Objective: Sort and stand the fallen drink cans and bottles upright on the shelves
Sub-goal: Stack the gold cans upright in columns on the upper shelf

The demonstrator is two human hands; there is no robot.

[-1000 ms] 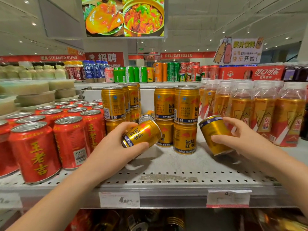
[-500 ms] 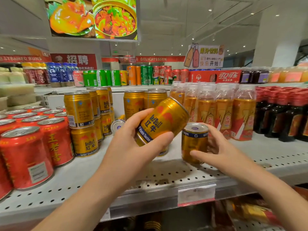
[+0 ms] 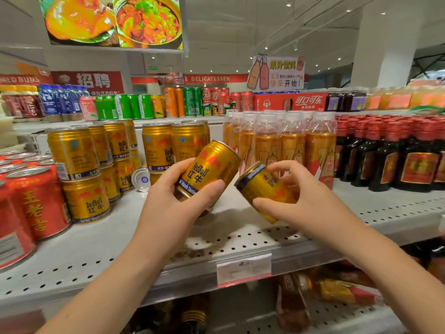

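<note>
My left hand [image 3: 175,203] grips a gold Red Bull can [image 3: 212,167], tilted with its top up and to the right, above the grey perforated shelf [image 3: 96,251]. My right hand [image 3: 305,203] holds a second gold can [image 3: 262,189], leaning left with its top toward the first can. Both cans are off the shelf. Behind my left hand a fallen gold can [image 3: 142,179] lies on its side, end toward me. Stacked gold cans [image 3: 79,174] stand upright at left and behind.
Red herbal-tea cans [image 3: 33,203] crowd the left of the shelf. Orange drink bottles [image 3: 289,145] and dark red-capped bottles [image 3: 395,155] stand at right. A higher shelf behind carries soda cans [image 3: 192,102]. Bottles lie on the shelf below [image 3: 337,290]. Price tag [image 3: 243,268] on the shelf edge.
The right hand has lifted its can off the shelf and tipped it left. The left hand's can stays raised and tilted. My view has drifted slightly right.
</note>
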